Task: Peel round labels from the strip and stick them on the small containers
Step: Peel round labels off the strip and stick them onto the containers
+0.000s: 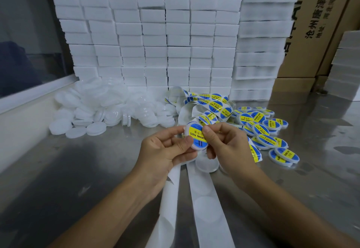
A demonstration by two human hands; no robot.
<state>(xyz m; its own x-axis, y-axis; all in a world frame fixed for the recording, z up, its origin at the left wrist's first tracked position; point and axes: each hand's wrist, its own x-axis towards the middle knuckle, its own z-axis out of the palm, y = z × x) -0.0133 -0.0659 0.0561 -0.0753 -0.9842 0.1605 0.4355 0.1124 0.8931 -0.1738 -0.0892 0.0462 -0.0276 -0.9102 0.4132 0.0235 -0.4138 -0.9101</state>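
A small round white container [195,137] is held above the steel table [78,169] between both hands, tilted toward the camera, with a blue-and-yellow round label [196,135] reading "SOLDERING PASTE" lying across its face. The left hand [165,150] grips the container's rim, thumb at the lower edge and fingertips curled at the upper left. The right hand [228,144] is pinched at the label's right edge, thumb and forefinger pressed together over it. Behind the hands, a curled strip of unpeeled labels [208,105] is heaped on the table; its far end is hidden among its own loops. Two spent backing strips [206,199], white with empty round outlines, run from beneath the hands toward the near edge. A further white container [206,165] lies partly hidden under the right hand. To the right, a pile of labelled containers [266,130] is spread out; more than a dozen are visible, overlapping too much for an exact count. To the left, a larger heap of unlabelled white containers [101,111] is noted, uncountable. The rear is closed off by a wall of stacked white foam blocks [155,39], seven columns across, with foam trays [261,43] stacked beside it and cardboard cartons [321,23] behind.
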